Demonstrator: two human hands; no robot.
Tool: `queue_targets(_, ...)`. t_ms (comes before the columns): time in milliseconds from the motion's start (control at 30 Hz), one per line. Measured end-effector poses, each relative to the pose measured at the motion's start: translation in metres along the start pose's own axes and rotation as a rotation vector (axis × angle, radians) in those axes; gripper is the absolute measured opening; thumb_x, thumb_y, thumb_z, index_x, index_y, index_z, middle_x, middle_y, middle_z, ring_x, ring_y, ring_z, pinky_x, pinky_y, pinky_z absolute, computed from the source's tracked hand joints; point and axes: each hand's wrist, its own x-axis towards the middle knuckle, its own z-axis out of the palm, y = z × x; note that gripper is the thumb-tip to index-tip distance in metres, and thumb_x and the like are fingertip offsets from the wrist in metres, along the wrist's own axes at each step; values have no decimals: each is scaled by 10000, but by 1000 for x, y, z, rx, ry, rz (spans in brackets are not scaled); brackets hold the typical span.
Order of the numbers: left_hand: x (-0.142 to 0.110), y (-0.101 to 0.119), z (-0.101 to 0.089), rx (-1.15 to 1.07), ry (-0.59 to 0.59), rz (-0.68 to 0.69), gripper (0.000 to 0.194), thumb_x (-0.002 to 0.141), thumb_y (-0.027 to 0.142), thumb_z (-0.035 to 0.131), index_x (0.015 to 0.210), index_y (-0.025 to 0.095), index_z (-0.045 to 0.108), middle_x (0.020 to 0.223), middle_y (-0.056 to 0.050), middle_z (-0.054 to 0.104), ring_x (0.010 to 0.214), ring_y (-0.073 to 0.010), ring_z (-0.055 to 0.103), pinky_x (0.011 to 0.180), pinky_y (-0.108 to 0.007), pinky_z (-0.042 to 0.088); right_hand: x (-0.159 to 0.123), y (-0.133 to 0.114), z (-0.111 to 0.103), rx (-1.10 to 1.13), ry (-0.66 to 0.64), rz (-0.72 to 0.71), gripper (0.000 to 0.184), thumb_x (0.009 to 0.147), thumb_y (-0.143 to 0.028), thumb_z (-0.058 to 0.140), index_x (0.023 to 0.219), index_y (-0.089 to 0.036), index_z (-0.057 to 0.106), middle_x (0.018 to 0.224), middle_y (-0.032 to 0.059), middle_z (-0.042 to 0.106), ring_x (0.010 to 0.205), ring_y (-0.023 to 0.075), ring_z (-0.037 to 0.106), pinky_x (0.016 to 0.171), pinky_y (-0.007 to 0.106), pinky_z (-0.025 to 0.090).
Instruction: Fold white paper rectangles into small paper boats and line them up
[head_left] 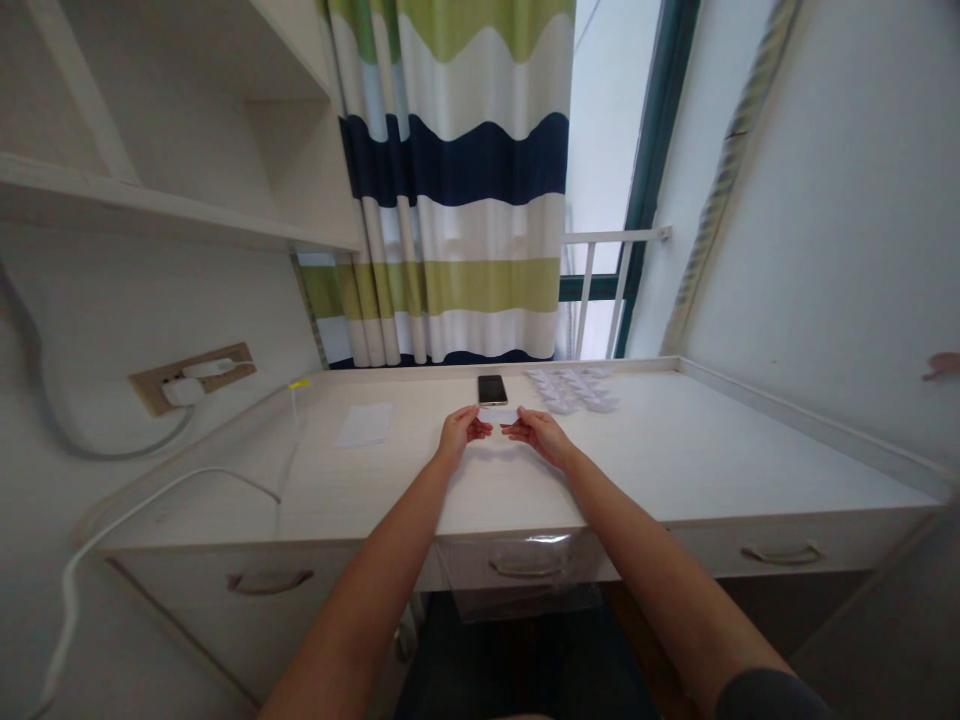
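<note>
My left hand [461,435] and my right hand [540,435] sit close together at the middle of a white wood-grain desk [675,450]. Between their fingertips is a small pale card [500,415], which both hands seem to pinch by its sides. Just beyond it lies a black-framed smartphone [492,390], untouched. To the right of the phone is a heap of clear plastic packets [571,389]. A sheet of white paper [364,425] lies left of my left hand, apart from it.
A wall socket [191,375] with a plugged-in white adapter and white cables [112,530] are on the left. A thin yellow-tipped item [298,384] stands at the desk's left edge. A striped curtain [450,180] hangs behind. Another person's hand [943,365] shows at the right edge.
</note>
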Motion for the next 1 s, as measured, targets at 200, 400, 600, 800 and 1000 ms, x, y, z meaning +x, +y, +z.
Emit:
queue_targets(200, 1, 0, 0, -5, 57, -42, 289, 698, 409, 533, 714, 121, 536, 516, -35, 597, 464, -113, 560, 488, -210, 417, 0, 0, -1, -35, -46, 48, 339, 812, -376, 439, 674, -104, 588, 735, 127, 674, 642, 146, 637, 607, 246, 492)
queue_targets(400, 1, -2, 0, -11, 41, -59, 280, 707, 401, 528, 753, 125, 547, 563, -34, 603, 516, -113, 569, 504, -213, 420, 2, 4, -1, -30, -8, 19, 276, 790, -355, 487, 674, -119, 574, 710, 104, 673, 652, 140, 636, 673, 265, 490)
queue_targets(600, -2, -3, 2, -20, -16, -124, 238, 613, 338, 645, 713, 136, 569, 678, -36, 609, 629, -109, 570, 582, -227, 438, 0, 2, 2, -14, -26, 0, 186, 729, -300, 569, 746, -123, 623, 742, 82, 671, 704, 141, 630, 757, 286, 469)
queue_targets(800, -3, 0, 2, -81, -30, -108, 251, 583, 321, 675, 728, 134, 593, 749, -58, 616, 707, -122, 571, 636, -237, 442, -4, 1, 2, -126, -80, -23, 281, 613, -239, 660, 882, -157, 640, 875, 69, 661, 769, 137, 610, 766, 281, 450)
queue_targets(1000, -4, -1, 3, -18, -59, -92, 302, 598, 332, 665, 827, 141, 615, 784, -64, 627, 681, -119, 575, 608, -233, 445, 0, 7, 0, -231, -85, -38, 308, 545, -240, 693, 841, -170, 647, 845, 36, 657, 720, 116, 592, 716, 261, 447)
